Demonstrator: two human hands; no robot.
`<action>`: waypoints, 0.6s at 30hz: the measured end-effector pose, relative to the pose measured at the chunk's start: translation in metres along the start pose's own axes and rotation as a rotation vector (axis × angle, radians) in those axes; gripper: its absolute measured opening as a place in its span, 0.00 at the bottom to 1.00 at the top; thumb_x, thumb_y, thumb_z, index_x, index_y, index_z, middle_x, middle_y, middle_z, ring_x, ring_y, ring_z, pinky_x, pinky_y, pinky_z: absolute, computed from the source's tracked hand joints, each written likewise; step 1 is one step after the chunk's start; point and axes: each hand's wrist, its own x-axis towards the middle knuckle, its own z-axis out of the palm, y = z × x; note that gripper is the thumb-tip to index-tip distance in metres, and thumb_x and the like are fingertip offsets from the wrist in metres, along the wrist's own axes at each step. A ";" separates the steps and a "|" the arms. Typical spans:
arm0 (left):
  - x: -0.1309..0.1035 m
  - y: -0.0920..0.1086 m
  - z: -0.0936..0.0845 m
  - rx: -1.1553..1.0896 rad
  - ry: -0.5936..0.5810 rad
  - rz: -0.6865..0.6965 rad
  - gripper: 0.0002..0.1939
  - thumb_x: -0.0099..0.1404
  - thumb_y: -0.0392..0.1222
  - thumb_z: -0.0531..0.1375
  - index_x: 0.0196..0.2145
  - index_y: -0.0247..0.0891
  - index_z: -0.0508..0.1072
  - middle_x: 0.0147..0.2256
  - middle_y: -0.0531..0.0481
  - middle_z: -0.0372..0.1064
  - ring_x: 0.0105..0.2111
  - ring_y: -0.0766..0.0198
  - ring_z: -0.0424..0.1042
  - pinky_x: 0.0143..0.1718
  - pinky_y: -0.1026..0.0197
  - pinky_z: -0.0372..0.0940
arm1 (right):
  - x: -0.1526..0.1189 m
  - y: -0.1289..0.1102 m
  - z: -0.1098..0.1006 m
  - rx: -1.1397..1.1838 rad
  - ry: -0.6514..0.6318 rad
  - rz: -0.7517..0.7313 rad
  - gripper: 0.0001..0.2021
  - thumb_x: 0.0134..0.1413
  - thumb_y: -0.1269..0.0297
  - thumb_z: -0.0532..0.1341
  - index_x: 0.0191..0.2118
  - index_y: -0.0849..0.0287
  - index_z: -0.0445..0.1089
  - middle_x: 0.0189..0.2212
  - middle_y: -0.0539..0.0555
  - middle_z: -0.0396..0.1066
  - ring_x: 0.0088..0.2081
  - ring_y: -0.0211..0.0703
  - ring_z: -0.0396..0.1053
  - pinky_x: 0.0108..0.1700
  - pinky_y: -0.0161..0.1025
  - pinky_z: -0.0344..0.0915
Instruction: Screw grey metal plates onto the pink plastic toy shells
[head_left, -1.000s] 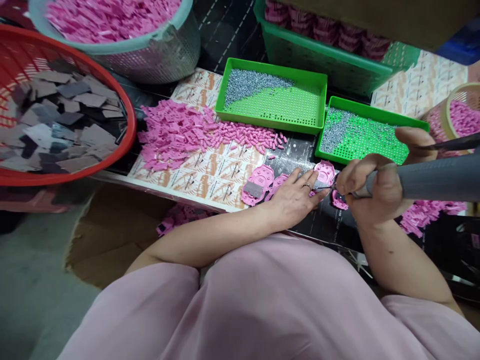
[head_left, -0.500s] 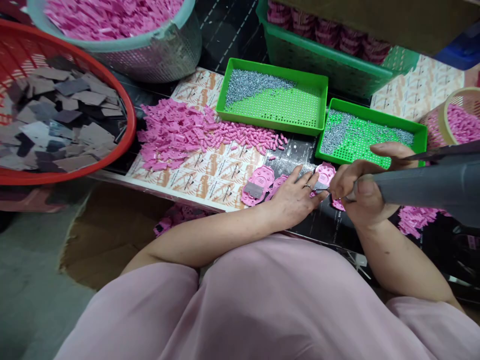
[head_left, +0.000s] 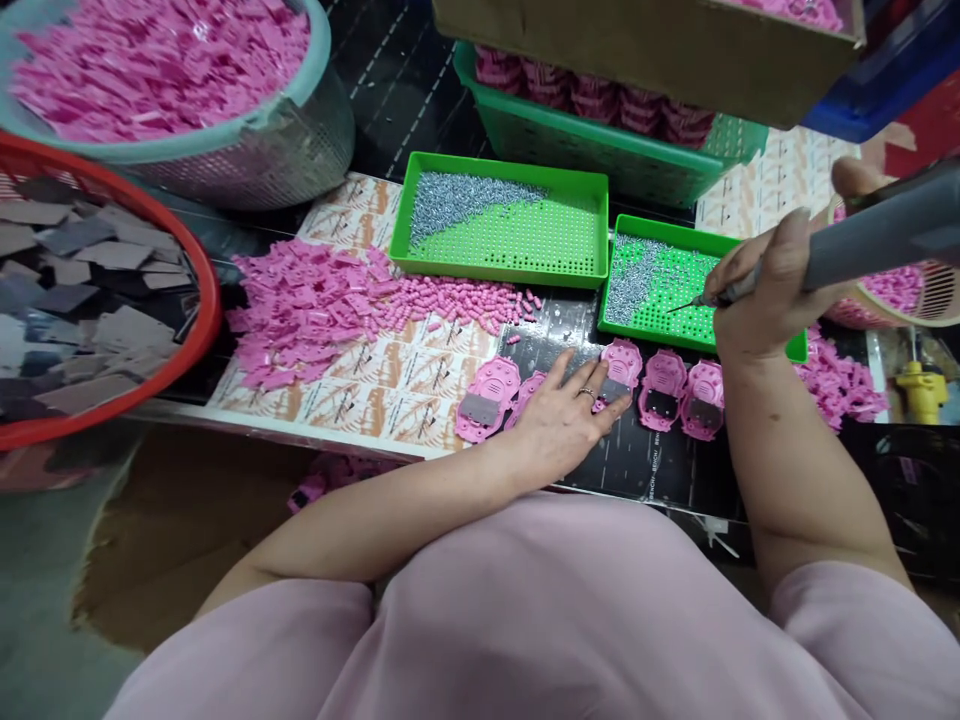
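My left hand (head_left: 564, 415) lies with fingers spread over a row of pink plastic casings, its fingertips on a casing (head_left: 622, 365) with a grey plate in it. My right hand (head_left: 776, 280) is wrapped round a grey electric screwdriver (head_left: 855, 245). The thin bit points left over the smaller green tray (head_left: 679, 315), which holds loose silver screws (head_left: 634, 280). Two casings, one with a dark opening (head_left: 663, 388) and one with a grey plate (head_left: 703, 400), lie between my hands. Another casing (head_left: 489, 398) with a grey plate sits left of my left hand.
A larger green tray (head_left: 502, 270) of screws stands behind a heap of pink parts (head_left: 307, 310). At left are a red basket (head_left: 202, 340) of grey plates and a pale blue basket (head_left: 300, 140) of pink pieces. A green crate (head_left: 585, 145) stands at the back, below a cardboard box (head_left: 637, 50).
My right hand has lifted the electric screwdriver away from the casing by my left hand, up and right to over the smaller tray. My left hand stays on the casings. The view has shifted.
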 end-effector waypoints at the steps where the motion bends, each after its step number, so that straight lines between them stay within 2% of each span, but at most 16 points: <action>1: 0.000 0.000 0.000 0.000 0.004 -0.001 0.20 0.70 0.43 0.57 0.59 0.42 0.68 0.54 0.33 0.69 0.59 0.48 0.64 0.58 0.40 0.53 | -0.001 0.000 0.001 0.006 0.078 -0.077 0.11 0.61 0.54 0.59 0.39 0.53 0.59 0.12 0.37 0.53 0.11 0.28 0.52 0.12 0.31 0.49; 3: 0.000 0.000 0.001 0.002 0.020 -0.005 0.20 0.70 0.43 0.57 0.58 0.41 0.68 0.54 0.32 0.69 0.58 0.48 0.65 0.58 0.40 0.53 | -0.003 0.000 0.003 0.017 0.106 -0.125 0.11 0.59 0.57 0.61 0.41 0.53 0.59 0.12 0.37 0.54 0.10 0.29 0.53 0.12 0.31 0.49; 9: -0.001 0.000 0.003 0.006 0.038 -0.001 0.21 0.69 0.43 0.58 0.59 0.42 0.68 0.55 0.31 0.67 0.58 0.48 0.66 0.58 0.40 0.53 | -0.002 0.003 0.003 0.025 0.062 -0.106 0.12 0.57 0.57 0.64 0.42 0.52 0.62 0.12 0.38 0.53 0.11 0.30 0.54 0.12 0.33 0.50; 12: -0.002 0.000 0.003 -0.007 0.022 -0.005 0.22 0.69 0.43 0.57 0.60 0.41 0.66 0.55 0.31 0.66 0.58 0.48 0.65 0.59 0.40 0.53 | -0.001 -0.002 0.006 0.029 0.107 -0.109 0.14 0.55 0.55 0.65 0.42 0.51 0.62 0.12 0.38 0.54 0.11 0.31 0.54 0.12 0.33 0.49; 15: -0.001 0.000 0.003 -0.029 0.010 -0.015 0.22 0.70 0.43 0.56 0.60 0.41 0.65 0.56 0.31 0.65 0.59 0.48 0.64 0.58 0.40 0.53 | -0.001 -0.022 0.010 0.082 0.200 -0.093 0.14 0.52 0.50 0.66 0.28 0.51 0.64 0.11 0.42 0.55 0.11 0.32 0.55 0.12 0.34 0.50; 17: -0.001 0.001 0.002 -0.038 0.012 -0.024 0.22 0.71 0.43 0.55 0.61 0.42 0.65 0.57 0.31 0.65 0.59 0.48 0.64 0.58 0.40 0.53 | -0.005 -0.043 0.011 0.102 0.172 -0.056 0.22 0.50 0.45 0.65 0.17 0.52 0.58 0.11 0.45 0.54 0.12 0.33 0.56 0.12 0.36 0.49; 18: -0.001 0.001 0.003 -0.040 0.016 -0.029 0.21 0.71 0.43 0.55 0.61 0.43 0.65 0.57 0.32 0.65 0.59 0.48 0.64 0.58 0.40 0.54 | -0.009 -0.053 0.011 0.100 0.111 -0.010 0.26 0.49 0.43 0.64 0.14 0.53 0.56 0.10 0.46 0.53 0.12 0.34 0.56 0.12 0.37 0.48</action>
